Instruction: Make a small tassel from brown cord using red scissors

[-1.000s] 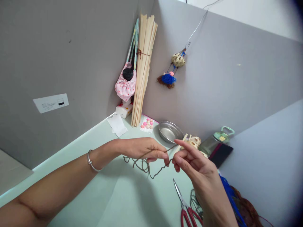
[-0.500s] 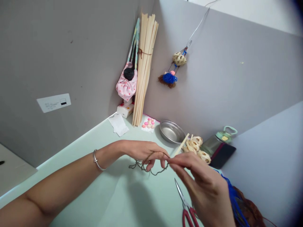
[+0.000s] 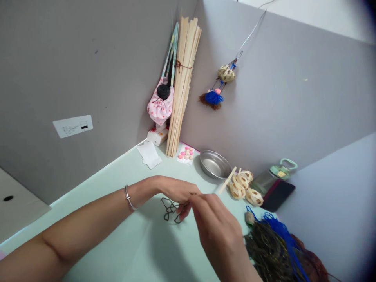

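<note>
My left hand (image 3: 178, 189) is held above the pale green table (image 3: 117, 235), with a thin dark brown cord (image 3: 169, 206) gripped in it. Loose, crinkled loops of the cord dangle below its fingers. Right beside it, my right hand (image 3: 219, 225) is closed in a pinch on the same cord at the left fingers. The fingertips of both hands overlap, so the exact grip is partly hidden. To the right of my right hand lies a heap of dark olive yarn (image 3: 268, 250), with blue yarn (image 3: 286, 239) over it and a small thread spool (image 3: 250, 218) beside it.
At the back stand a metal bowl (image 3: 216, 164), woven strip balls (image 3: 237, 187), a bottle (image 3: 264, 180) and a phone (image 3: 277, 196). Wooden strips (image 3: 183, 86) lean in the corner near pink beads (image 3: 186, 153) and paper (image 3: 149, 154). A tasselled ornament (image 3: 226, 73) hangs by the wall.
My right hand has moved left, against my left hand, and the cord loop between them has drawn in. The yarn heap has come into fuller view; the scissors are now out of sight.
</note>
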### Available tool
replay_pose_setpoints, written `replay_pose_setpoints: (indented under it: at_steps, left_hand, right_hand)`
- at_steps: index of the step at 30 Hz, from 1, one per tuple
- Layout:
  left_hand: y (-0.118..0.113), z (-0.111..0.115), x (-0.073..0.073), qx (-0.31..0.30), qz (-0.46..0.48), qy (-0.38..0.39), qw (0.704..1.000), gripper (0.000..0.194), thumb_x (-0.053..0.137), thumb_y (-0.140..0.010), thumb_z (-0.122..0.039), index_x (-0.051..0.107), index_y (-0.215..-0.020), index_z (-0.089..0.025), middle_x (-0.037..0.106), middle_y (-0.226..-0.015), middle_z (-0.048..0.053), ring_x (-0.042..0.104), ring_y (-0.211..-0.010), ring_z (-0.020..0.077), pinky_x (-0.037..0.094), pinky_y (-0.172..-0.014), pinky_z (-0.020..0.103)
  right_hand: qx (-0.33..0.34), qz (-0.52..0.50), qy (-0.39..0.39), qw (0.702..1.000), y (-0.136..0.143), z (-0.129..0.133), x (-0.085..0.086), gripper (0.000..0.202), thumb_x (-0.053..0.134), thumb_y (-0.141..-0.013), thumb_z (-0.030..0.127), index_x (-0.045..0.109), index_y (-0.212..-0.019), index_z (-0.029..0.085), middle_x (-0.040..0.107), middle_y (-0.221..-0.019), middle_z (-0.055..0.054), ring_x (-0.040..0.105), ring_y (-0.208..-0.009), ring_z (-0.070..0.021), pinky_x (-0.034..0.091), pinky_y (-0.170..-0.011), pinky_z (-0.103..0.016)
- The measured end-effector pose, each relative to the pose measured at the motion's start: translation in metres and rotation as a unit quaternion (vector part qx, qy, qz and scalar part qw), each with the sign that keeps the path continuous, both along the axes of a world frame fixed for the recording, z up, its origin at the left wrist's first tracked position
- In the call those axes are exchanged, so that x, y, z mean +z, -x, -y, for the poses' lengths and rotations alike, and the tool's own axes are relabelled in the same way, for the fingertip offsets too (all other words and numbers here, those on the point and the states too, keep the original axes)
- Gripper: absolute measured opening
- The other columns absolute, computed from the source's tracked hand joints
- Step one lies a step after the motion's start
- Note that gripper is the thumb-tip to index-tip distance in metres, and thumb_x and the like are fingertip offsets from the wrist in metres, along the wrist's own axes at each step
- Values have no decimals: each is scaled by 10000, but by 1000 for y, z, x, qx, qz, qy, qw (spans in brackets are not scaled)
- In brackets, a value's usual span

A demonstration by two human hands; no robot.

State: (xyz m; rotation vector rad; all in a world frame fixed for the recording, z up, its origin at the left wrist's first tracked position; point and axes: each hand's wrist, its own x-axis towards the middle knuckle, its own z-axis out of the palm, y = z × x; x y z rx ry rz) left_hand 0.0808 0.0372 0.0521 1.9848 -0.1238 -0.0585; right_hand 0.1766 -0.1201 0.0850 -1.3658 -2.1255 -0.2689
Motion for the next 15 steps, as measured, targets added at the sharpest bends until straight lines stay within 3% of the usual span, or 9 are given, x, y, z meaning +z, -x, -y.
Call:
replay_pose_setpoints:
  at_steps: [3,5,7,11,15]
  left_hand:
    - [7,-8,4,-1,-72,1,997,212,516,-853,-205,661,-1003,-162,683,-815,34,620,-662,144,518,-637,279]
    - [16,-14,12,57,-34,-66,996,345,675,-793,-290,643,-1122,-193,669,-1077,62,631,-917,185,507,-786,300]
    - [25,-18,23,123,27,-97,987,477,749,-748,-362,632,-1188,-221,634,-1181,64,584,-1071,212,465,-898,321]
    - [31,-8,44,200,176,-19,964,314,720,-800,-371,682,-1074,-222,665,-1088,36,579,-1030,175,446,-905,297]
    - [24,9,49,221,241,29,945,188,715,-815,-327,713,-966,-216,671,-976,18,575,-933,144,435,-869,284]
  right_hand:
    - [-37,-239,57,969,-15,3,6,114,579,-922,130,665,-958,196,632,-777,-24,574,-683,-134,463,-604,-238]
    - [-58,-386,116,914,-26,3,9,44,641,-904,221,683,-908,211,624,-717,-1,558,-639,-116,446,-568,-214]
    - [-59,-494,152,854,-35,0,8,70,685,-876,281,701,-891,214,617,-668,10,538,-608,-101,435,-559,-202]
    - [-42,-597,174,782,-41,-9,3,132,756,-813,314,720,-886,211,630,-650,9,534,-590,-91,435,-573,-201]
    - [-42,-609,184,770,-39,-13,2,133,771,-797,314,725,-860,207,640,-668,7,535,-589,-85,432,-582,-203]
